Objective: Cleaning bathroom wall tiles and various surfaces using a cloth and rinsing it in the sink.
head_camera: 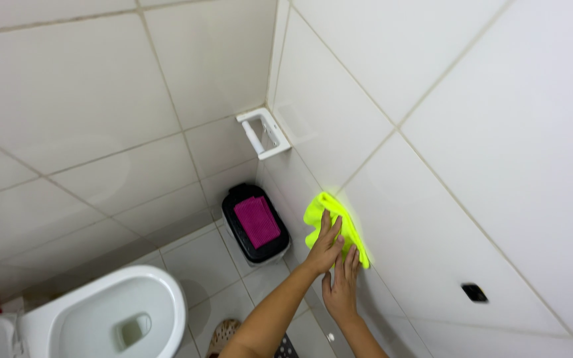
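We press our left hand point(326, 246) flat, fingers spread and extended, onto a neon yellow-green microfibre cloth point(335, 222) against the glossy white tiled wall point(499, 166). The cloth is soft, crumpled, bunched at its upper edge. Our right hand point(341, 286) sits just below, palm open flat against the tile, fingertips touching the cloth's lower edge; it grips nothing. Large square tiles, smooth, thin grey grout lines. A white rectangular toilet paper holder point(264, 132) sits in the corner above, roll bar bare. Below it on the tiled floor stands a black plastic bin point(254, 224), rounded rectangle, with a magenta textured lid panel. A white ceramic toilet bowl point(117, 311), oval, is at lower left. A small dark square fitting point(475, 292) is set in the wall at right.
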